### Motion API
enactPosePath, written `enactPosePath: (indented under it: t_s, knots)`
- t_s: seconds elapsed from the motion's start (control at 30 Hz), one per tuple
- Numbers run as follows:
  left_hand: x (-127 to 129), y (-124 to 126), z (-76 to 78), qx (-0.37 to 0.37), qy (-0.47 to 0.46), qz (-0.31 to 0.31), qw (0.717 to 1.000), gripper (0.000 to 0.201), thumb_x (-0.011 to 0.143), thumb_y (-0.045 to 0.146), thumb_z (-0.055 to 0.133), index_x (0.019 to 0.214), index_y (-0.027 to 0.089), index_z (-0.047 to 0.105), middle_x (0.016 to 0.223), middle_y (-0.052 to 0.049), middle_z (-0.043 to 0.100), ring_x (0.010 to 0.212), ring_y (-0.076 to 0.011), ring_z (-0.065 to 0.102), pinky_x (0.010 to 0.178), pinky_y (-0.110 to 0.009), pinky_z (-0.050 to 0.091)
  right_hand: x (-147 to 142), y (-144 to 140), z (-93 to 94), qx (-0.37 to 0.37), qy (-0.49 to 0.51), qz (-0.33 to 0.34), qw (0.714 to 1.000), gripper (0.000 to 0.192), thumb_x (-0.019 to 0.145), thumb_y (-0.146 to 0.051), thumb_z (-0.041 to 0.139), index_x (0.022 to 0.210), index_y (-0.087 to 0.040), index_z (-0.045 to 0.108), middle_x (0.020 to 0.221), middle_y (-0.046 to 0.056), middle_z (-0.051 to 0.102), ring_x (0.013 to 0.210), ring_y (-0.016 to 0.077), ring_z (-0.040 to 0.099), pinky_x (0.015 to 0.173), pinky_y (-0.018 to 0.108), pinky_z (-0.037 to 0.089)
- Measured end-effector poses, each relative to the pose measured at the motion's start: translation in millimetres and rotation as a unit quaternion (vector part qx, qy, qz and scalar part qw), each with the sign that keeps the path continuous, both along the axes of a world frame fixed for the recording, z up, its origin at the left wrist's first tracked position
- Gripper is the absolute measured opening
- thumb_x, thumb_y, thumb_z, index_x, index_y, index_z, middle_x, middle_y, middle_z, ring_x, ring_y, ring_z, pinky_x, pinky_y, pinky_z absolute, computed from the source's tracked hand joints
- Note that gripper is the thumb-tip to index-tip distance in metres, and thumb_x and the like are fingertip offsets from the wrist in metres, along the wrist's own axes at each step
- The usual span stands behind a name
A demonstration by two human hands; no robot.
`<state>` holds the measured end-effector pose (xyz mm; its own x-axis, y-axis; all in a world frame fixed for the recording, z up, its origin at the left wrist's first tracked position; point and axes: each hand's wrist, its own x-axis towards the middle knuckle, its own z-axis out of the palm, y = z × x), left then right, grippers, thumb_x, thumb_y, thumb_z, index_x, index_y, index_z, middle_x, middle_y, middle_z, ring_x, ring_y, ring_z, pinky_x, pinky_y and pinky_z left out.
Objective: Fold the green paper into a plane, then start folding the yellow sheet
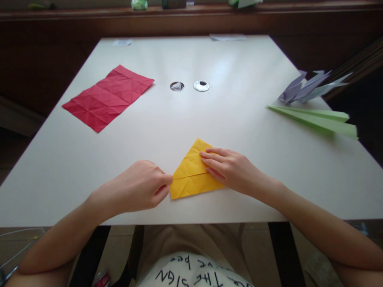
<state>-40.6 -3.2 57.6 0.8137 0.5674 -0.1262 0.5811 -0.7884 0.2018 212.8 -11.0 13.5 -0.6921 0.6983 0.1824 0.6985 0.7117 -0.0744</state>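
From the head view, a folded yellow paper (pixel 191 175) lay near the table's (pixel 179 127) front edge, at about 6 o'clock from the table's middle. The left hand (pixel 140 187) sat at the paper's 9 o'clock, thumb and forefinger pinching its left corner. The right hand (pixel 230 169) rested at its 3 o'clock, fingers flat and spread, pressing down on the paper's right side. A creased red sheet (pixel 107 97) lay at 10 o'clock, well apart. A green paper plane (pixel 317 119) and a lilac folded figure (pixel 308 87) sat at 2 o'clock. Two round grommets (pixel 189 86) showed at 12 o'clock.
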Motion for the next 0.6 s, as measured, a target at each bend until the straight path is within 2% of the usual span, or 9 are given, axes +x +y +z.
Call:
enactPosePath:
  t_s: [0.1,0.2,0.27,0.33,0.43,0.6]
  knots:
    - [8,3,-7.0,0.024,-0.002,-0.011,1.0,0.022,0.081,0.017,0.042,0.063,0.017,0.056,0.057,0.001,0.059,0.057,-0.0133,0.054,0.058,-0.026,0.042,0,-1,-0.5,-0.007,0.001,0.004,1.0,0.027,0.087,-0.02,0.043,0.104,-0.011,0.061,0.115,0.005,0.061,0.107,0.0219,0.053,0.086,0.035,0.051]
    - [16,3,-17.6,0.048,-0.08,-0.028,0.995,0.021,0.085,0.017,0.038,0.089,0.016,0.059,0.089,-0.004,0.065,0.086,-0.0162,0.058,0.074,-0.029,0.046,0,-1,-2.2,-0.008,0.013,0.013,1.0,0.028,0.088,-0.021,0.042,0.106,-0.01,0.06,0.115,0.007,0.061,0.106,0.0226,0.053,0.087,0.037,0.05]
    - [19,1,-25.0,0.051,-0.112,-0.033,0.992,0.026,0.087,0.02,0.039,0.107,0.017,0.054,0.112,-0.005,0.06,0.105,-0.0176,0.052,0.087,-0.031,0.045,-1,0,-3.2,-0.01,0.024,0.019,0.999,0.028,0.088,-0.022,0.042,0.106,-0.01,0.06,0.115,0.009,0.06,0.106,0.0229,0.052,0.086,0.038,0.05]
    - [21,0,-31.5,0.052,-0.113,-0.036,0.992,0.033,0.088,0.027,0.041,0.118,0.016,0.048,0.124,-0.007,0.053,0.116,-0.0199,0.045,0.095,-0.034,0.041,-1,1,-3.7,-0.014,0.035,0.021,0.999,0.028,0.087,-0.022,0.043,0.106,-0.011,0.06,0.115,0.01,0.06,0.105,0.0231,0.052,0.085,0.039,0.051]
    - [22,-1,-39.2,0.045,-0.097,-0.055,0.993,0.041,0.087,0.034,0.043,0.123,0.014,0.044,0.131,-0.009,0.047,0.121,-0.0227,0.04,0.099,-0.038,0.039,0,2,-3.4,-0.021,0.045,0.022,0.999,0.027,0.087,-0.022,0.043,0.105,-0.012,0.06,0.114,0.01,0.06,0.104,0.0229,0.051,0.085,0.039,0.051]
    - [25,0,-46.9,0.045,-0.079,-0.067,0.994,0.041,0.087,0.035,0.043,0.122,0.015,0.045,0.131,-0.009,0.046,0.12,-0.0257,0.04,0.097,-0.04,0.039,2,4,-3.8,-0.041,0.054,0.024,0.997,0.028,0.088,-0.02,0.041,0.109,-0.014,0.058,0.116,0.009,0.059,0.106,0.0212,0.05,0.086,0.038,0.05]
